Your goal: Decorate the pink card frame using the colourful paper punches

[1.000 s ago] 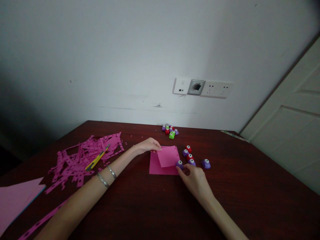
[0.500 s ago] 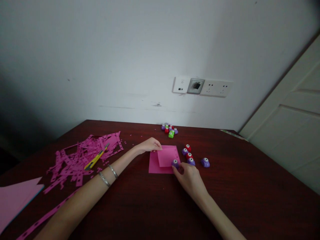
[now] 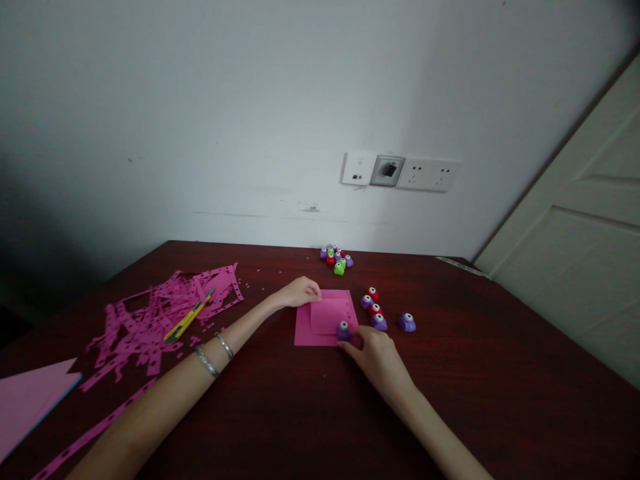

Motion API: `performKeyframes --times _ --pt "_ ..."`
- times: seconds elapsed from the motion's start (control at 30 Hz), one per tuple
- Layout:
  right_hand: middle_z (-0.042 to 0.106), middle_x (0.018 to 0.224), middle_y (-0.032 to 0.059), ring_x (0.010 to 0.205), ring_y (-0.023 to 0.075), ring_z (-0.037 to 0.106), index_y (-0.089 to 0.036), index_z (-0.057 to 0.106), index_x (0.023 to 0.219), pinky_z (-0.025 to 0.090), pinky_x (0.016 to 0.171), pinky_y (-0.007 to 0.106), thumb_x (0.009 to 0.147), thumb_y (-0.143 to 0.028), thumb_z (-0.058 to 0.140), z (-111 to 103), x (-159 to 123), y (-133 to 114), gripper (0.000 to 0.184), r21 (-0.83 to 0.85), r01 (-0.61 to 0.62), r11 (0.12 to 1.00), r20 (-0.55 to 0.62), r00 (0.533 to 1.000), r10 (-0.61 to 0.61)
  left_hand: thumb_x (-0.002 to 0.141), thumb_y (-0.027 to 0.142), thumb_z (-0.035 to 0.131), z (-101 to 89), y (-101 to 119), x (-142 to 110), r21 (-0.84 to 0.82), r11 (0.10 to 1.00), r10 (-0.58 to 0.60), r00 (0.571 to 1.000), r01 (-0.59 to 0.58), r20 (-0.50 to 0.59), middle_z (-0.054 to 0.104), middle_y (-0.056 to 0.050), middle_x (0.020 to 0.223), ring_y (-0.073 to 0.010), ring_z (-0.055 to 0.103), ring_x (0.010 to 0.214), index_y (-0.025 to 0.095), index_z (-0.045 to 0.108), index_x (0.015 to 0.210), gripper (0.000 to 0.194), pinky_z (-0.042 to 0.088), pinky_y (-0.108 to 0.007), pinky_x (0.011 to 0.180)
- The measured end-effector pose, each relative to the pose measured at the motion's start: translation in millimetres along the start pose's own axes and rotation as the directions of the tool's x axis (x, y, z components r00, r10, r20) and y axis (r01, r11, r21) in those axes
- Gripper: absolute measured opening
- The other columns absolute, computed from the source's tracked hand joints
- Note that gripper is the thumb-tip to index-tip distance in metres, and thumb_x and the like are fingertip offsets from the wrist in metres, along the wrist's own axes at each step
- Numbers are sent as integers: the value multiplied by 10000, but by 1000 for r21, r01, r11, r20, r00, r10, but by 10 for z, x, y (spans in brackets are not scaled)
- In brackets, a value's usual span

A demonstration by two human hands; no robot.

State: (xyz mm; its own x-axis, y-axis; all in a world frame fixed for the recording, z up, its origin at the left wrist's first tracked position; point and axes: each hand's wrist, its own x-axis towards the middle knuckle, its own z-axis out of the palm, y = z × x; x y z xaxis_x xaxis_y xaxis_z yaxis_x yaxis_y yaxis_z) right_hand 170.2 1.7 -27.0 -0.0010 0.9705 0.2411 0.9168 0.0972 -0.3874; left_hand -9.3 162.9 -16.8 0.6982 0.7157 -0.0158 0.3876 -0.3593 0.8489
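My left hand (image 3: pixel 300 292) pinches the upper left corner of a small pink paper square (image 3: pixel 325 319). Under it a larger pink sheet (image 3: pixel 302 333) lies on the table. At the small square's lower right corner is a purple craft punch (image 3: pixel 343 333), gripped between the thumb and fingers of my right hand (image 3: pixel 381 353). A few small marks run down the right side of the paper. Just right of the sheet stand a red punch (image 3: pixel 373 293) and several more in purple and red, with another purple punch (image 3: pixel 407 323) farther right.
Pink paper scraps (image 3: pixel 145 320) heap on the left, a yellow utility knife (image 3: pixel 189 316) on top. Pink sheets (image 3: pixel 33 403) lie at the near left, beside a long punched strip (image 3: pixel 95 430). More punches (image 3: pixel 339 267) cluster near the wall. Wall sockets (image 3: pixel 427 175) sit above the dark wooden table (image 3: pixel 280 413).
The purple punch in my right hand has shifted slightly left, further over the small square's lower right corner. My left hand keeps its pinch. The whole view has moved slightly.
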Motion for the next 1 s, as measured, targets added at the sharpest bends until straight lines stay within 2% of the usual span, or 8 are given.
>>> performKeyframes --times 0.13,0.6,0.83,1.0 --pt "616 695 13 624 165 582 -179 593 713 392 574 247 752 -299 609 22 10 88 127 83 18 996 24 1000 -20 694 238 611 21 -35 14 63 998 26 1000 -26 2 633 -11 626 -117 553 606 120 641 710 123 390 -214 589" --pt "592 702 21 634 169 562 -184 501 667 381 584 251 788 -235 569 65 29 74 148 111 46 993 10 999 -47 714 216 598 51 -46 25 92 995 32 999 -31 -12 643 -13 633 -116 578 624 116 647 733 113 416 -211 597" --pt "602 713 34 639 174 569 -181 515 675 391 588 255 792 -246 563 67 30 37 142 100 27 995 24 999 -30 719 254 592 51 -44 23 109 993 36 999 -36 0 655 -25 660 -127 586 639 110 650 751 158 422 -220 609" --pt "616 706 35 646 176 577 -171 581 740 427 610 268 764 -277 594 -19 43 96 109 172 -10 985 14 1000 8 716 255 592 32 -31 19 210 975 86 995 -75 -42 671 -38 748 -133 589 693 125 667 784 164 422 -225 644"
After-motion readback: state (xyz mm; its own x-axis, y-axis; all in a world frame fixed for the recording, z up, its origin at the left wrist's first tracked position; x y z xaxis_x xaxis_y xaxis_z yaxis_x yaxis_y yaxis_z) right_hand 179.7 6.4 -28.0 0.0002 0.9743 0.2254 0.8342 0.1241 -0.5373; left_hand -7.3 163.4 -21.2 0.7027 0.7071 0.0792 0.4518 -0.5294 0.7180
